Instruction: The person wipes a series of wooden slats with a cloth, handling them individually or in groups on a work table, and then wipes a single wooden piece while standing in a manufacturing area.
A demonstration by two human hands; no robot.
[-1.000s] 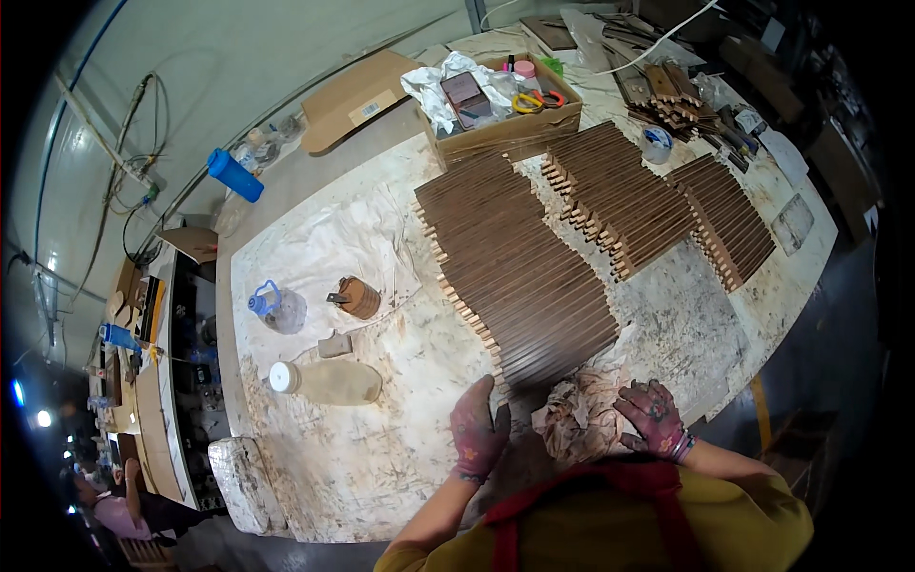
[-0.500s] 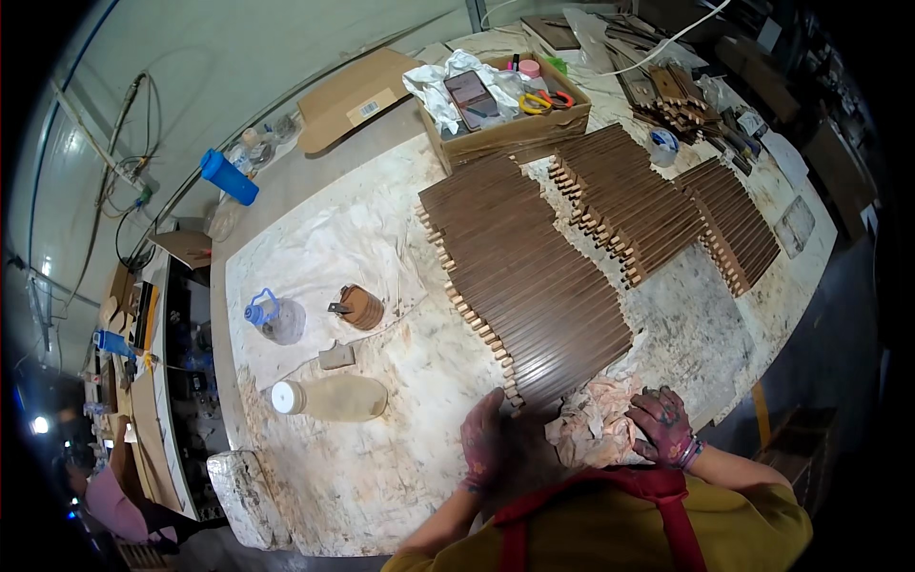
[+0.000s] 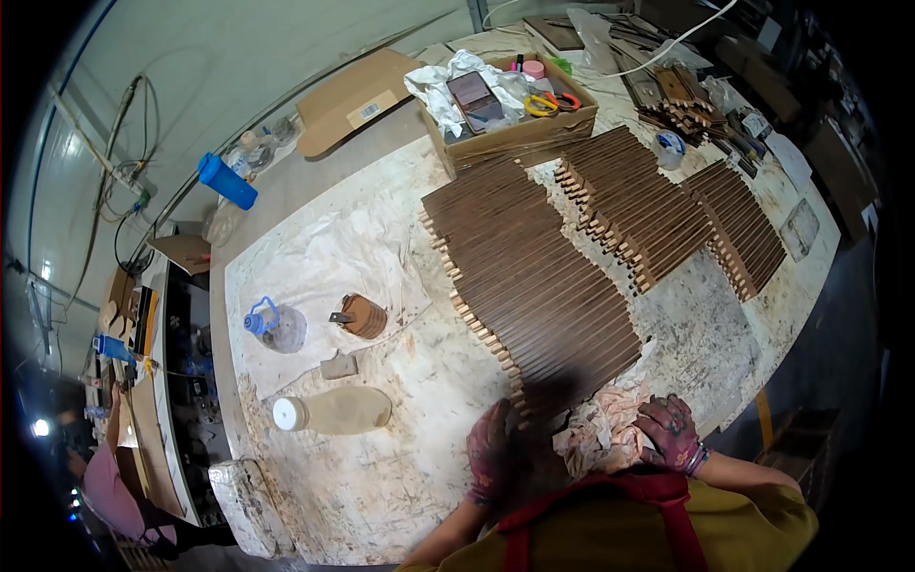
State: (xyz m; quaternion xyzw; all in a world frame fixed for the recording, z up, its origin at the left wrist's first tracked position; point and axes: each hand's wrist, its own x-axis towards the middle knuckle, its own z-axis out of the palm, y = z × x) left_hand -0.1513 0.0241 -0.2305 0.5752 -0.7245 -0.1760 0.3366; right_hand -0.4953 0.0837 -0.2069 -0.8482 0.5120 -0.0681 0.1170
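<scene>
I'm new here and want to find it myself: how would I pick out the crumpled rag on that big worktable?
Start at the large stained worktable and follow the biggest row of dark wooden slats to its near end. There, under the person's right hand, lies the rag. It is the only soft, crumpled, pale blotchy thing among hard, straight, dark strips.

A single head-worn fisheye view looks steeply down from above the person's chest. The left hand (image 3: 491,450) and right hand (image 3: 670,431) sit close at the lower edge; beyond them the worktop (image 3: 400,496) stretches away, bending toward the rim.
</scene>
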